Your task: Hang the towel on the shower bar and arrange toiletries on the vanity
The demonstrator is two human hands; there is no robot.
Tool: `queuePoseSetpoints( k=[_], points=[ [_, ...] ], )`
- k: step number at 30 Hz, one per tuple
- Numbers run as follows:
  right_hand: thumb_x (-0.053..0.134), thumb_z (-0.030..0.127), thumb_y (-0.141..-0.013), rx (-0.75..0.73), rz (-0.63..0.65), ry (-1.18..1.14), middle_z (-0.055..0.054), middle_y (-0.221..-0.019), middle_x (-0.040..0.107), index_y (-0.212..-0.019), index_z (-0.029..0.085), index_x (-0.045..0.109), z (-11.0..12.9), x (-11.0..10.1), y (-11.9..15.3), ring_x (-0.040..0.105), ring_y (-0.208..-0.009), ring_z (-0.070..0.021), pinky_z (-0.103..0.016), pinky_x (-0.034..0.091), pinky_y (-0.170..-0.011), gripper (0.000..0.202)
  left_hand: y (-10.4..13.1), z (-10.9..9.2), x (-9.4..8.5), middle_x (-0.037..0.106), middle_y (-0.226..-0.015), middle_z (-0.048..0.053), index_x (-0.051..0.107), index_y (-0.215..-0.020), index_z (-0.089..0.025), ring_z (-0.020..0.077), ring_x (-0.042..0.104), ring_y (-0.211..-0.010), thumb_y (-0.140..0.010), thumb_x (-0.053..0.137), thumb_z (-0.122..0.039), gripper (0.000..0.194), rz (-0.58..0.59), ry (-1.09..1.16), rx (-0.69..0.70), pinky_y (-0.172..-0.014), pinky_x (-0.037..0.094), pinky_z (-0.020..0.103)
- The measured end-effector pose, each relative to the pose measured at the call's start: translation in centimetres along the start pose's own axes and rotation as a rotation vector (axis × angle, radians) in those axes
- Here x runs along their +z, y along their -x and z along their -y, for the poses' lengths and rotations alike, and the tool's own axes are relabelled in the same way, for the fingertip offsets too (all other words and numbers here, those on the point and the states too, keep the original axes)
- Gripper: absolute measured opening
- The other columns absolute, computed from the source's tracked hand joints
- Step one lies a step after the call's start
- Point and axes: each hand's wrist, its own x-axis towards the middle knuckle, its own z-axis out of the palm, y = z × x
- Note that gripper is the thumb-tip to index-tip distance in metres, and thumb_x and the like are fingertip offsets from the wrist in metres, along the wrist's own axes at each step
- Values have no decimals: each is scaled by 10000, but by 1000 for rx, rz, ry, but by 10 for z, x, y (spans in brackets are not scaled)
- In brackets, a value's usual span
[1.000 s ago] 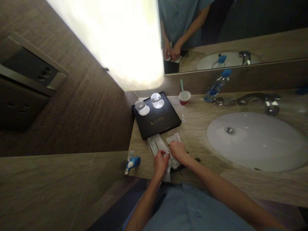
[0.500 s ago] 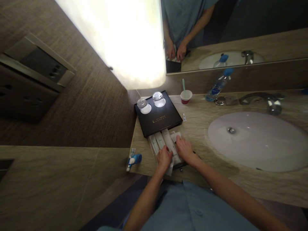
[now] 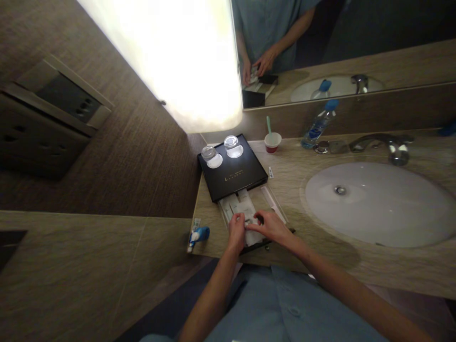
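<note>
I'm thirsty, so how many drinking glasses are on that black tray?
2. Both stand upside down at the back of the black tray: left glass and right glass, each on a white coaster. None seems hidden.

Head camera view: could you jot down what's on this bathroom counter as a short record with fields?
place: bathroom counter with a sink and a mirror
left hand: on white packets
right hand: fingertips on the same packets
black tray: behind the packets, bearing two glasses
cup: by the wall, a stick in it
water bottle: blue cap, near the tap
counter's left edge: blue and white tube
</note>
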Motion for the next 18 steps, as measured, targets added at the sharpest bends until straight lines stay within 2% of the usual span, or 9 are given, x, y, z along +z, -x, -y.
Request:
queuePoseSetpoints(
  k=[2, 4, 6, 8, 10, 13, 15, 16, 18],
  points=[
    [722, 320, -820, 4, 6, 63, -125, -1067, 709, -1169, 97, 643, -8, 2, 0, 652, -991, -253, -285, 440, -824, 422, 9, -6, 5, 646, -879, 19, 597, -1056, -187, 115, 573, -719, -770, 623, -568, 477, 92, 83, -55, -586, 416, 200],
    [677, 253, -833, 6, 9, 62, -137, -1098, 705, -1136, 100, 662, -17, 1, 1, 646, -1019, -267, -304, 442, -847, 339, 17, -10, 9, 629, -813, -7, 571, -1150, -215, 103, 531, -617, -722, 681, -554, 557, 190, 151, -137, -504, 363, 193],
    [641, 249, -839, 16, -14, -28, -117, -1040, 721, -1019, 119, 697, -26, -5, 5, 654, -966, -249, -301, 448, -835, 229, 20, -13, 12, 628, -802, -12, 545, -1180, -216, 99, 526, -585, -676, 744, -488, 607, 240, 184, -182, -490, 360, 196],
    [623, 275, -826, 86, -88, -180, -83, -911, 729, -967, 130, 694, -36, -17, 15, 658, -828, -211, -276, 460, -739, 215, 16, -15, 17, 654, -866, 12, 529, -1170, -198, 126, 582, -637, -649, 769, -392, 606, 256, 203, -173, -547, 430, 228],
    [592, 356, -826, 212, -201, -336, -28, -681, 677, -942, 142, 664, -48, -35, 30, 609, -616, -171, -255, 440, -597, 254, 7, -18, 26, 669, -883, 43, 570, -1074, -171, 174, 628, -725, -660, 744, -300, 467, 272, 64, -57, -662, 497, 295],
    [561, 513, -795, 365, -382, -443, 26, -455, 526, -785, 181, 575, -67, -61, 54, 494, -424, -142, -247, 382, -475, 333, -9, -22, 43, 692, -985, 121, 635, -816, -163, 256, 641, -966, -735, 637, -167, 81, 434, -448, 357, -926, 491, 414],
    [573, 561, -748, 401, -454, -444, 18, -434, 512, -713, 194, 524, -78, -73, 66, 484, -409, -137, -246, 374, -458, 371, -16, -23, 54, 647, -1245, 146, 647, -787, -176, 275, 608, -1127, -749, 552, -65, 151, 619, -685, 570, -1042, 439, 445],
    [578, 570, -730, 411, -466, -458, 18, -430, 511, -743, 189, 543, -83, -76, 70, 479, -402, -140, -247, 369, -445, 383, -19, -23, 59, 597, -1352, 138, 653, -817, -182, 273, 603, -1153, -736, 518, -24, 224, 695, -731, 611, -1059, 432, 450],
    [587, 571, -717, 417, -474, -509, 40, -420, 501, -979, 160, 618, -89, -78, 75, 462, -381, -148, -249, 363, -420, 489, -22, -23, 63, 568, -1401, 126, 655, -847, -190, 259, 634, -1088, -709, 488, 14, 298, 762, -777, 602, -1031, 455, 439]
  ],
)
